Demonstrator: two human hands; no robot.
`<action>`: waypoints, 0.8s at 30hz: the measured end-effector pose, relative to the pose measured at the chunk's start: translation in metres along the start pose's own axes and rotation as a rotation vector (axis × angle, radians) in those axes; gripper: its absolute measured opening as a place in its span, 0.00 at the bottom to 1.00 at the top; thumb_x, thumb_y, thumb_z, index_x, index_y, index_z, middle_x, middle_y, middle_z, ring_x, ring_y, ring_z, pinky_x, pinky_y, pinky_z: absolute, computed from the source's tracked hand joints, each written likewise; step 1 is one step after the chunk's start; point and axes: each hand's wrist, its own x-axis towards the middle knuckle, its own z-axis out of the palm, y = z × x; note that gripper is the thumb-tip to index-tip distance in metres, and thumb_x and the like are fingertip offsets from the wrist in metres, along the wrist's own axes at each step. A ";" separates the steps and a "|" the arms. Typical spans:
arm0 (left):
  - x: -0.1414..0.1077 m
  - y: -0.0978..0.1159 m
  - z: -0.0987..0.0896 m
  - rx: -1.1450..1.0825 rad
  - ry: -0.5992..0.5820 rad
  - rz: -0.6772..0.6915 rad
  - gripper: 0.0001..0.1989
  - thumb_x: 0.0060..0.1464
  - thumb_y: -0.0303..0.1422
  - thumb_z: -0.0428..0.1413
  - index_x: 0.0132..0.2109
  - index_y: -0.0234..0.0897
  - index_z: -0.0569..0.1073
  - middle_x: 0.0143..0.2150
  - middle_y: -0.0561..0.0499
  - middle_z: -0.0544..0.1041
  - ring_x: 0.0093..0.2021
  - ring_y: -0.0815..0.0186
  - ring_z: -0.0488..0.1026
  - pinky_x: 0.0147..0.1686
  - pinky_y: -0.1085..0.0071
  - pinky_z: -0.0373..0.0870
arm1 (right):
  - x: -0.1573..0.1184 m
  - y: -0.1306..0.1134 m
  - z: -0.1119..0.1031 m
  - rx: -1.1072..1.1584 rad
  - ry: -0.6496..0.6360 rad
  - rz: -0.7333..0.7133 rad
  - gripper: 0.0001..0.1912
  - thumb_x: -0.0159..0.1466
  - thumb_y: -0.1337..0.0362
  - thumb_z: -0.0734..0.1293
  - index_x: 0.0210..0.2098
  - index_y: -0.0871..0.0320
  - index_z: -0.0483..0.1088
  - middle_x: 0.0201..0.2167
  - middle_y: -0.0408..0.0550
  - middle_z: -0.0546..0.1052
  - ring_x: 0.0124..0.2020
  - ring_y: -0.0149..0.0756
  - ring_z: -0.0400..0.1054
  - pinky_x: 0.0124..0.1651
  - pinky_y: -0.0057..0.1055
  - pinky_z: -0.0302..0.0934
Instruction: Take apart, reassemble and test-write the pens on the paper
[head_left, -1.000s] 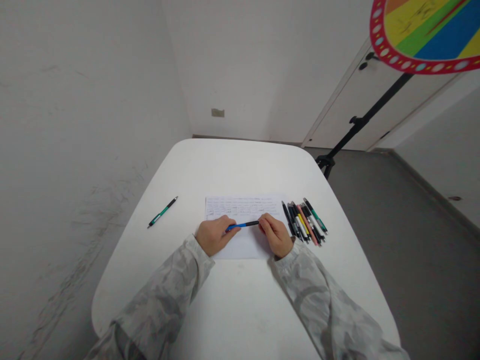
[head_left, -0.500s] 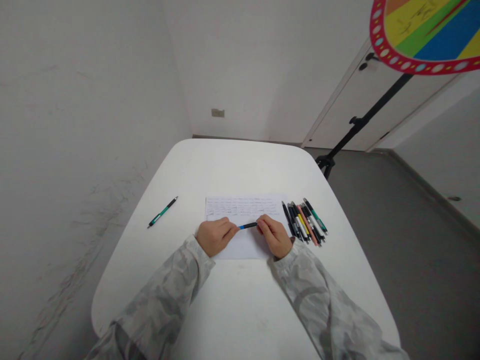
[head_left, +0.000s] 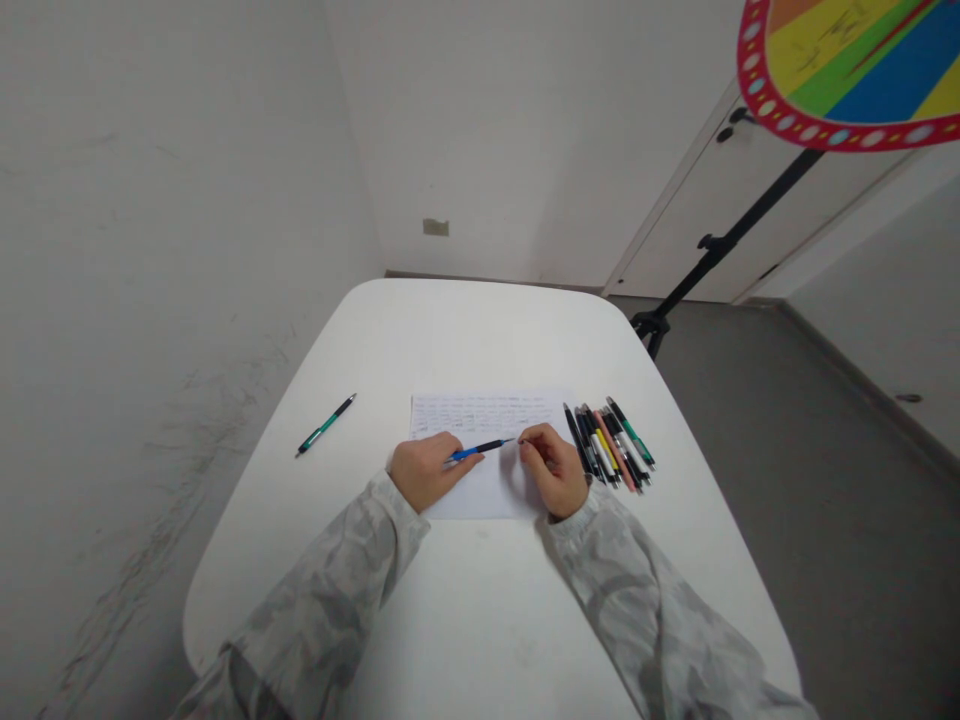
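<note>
My left hand (head_left: 429, 470) is closed round a blue pen (head_left: 477, 450) with a black grip, held slanting over the paper. A thin, pale tip sticks out of the pen's right end. Just beyond that tip, my right hand (head_left: 553, 470) has its thumb and forefinger pinched together. A small dark bit shows at those fingertips, too small to name. Beneath both hands lies a white sheet of paper (head_left: 480, 498), its upper part covered in lines of handwriting.
Several pens (head_left: 611, 445) lie side by side to the right of the paper. One green and black pen (head_left: 325, 425) lies at the left of the white table (head_left: 480, 340). A colourful wheel (head_left: 862, 70) on a black stand is at the upper right, by a door.
My right fingers have come off the pen's black grip and shifted slightly right, baring a thin tip. More of the blue barrel now shows in my left hand.
</note>
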 end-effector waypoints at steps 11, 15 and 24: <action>0.001 0.000 0.000 -0.074 0.111 -0.092 0.20 0.72 0.44 0.56 0.33 0.38 0.76 0.28 0.53 0.79 0.28 0.69 0.76 0.27 0.72 0.66 | 0.006 -0.012 -0.010 -0.534 -0.094 -0.096 0.13 0.76 0.58 0.60 0.40 0.54 0.73 0.36 0.51 0.80 0.31 0.38 0.71 0.31 0.33 0.54; 0.001 0.000 0.001 -0.098 0.129 -0.119 0.20 0.71 0.44 0.58 0.32 0.38 0.76 0.28 0.53 0.79 0.28 0.69 0.76 0.28 0.72 0.67 | 0.010 -0.020 -0.018 -0.888 -0.212 -0.009 0.16 0.77 0.59 0.58 0.35 0.55 0.70 0.32 0.52 0.81 0.30 0.39 0.71 0.29 0.36 0.42; -0.001 0.000 0.003 -0.107 0.126 -0.120 0.18 0.70 0.43 0.58 0.33 0.38 0.77 0.28 0.52 0.80 0.29 0.69 0.77 0.29 0.73 0.68 | 0.012 -0.022 -0.008 -1.019 -0.334 0.077 0.20 0.78 0.55 0.57 0.35 0.55 0.73 0.36 0.50 0.84 0.35 0.38 0.76 0.31 0.35 0.44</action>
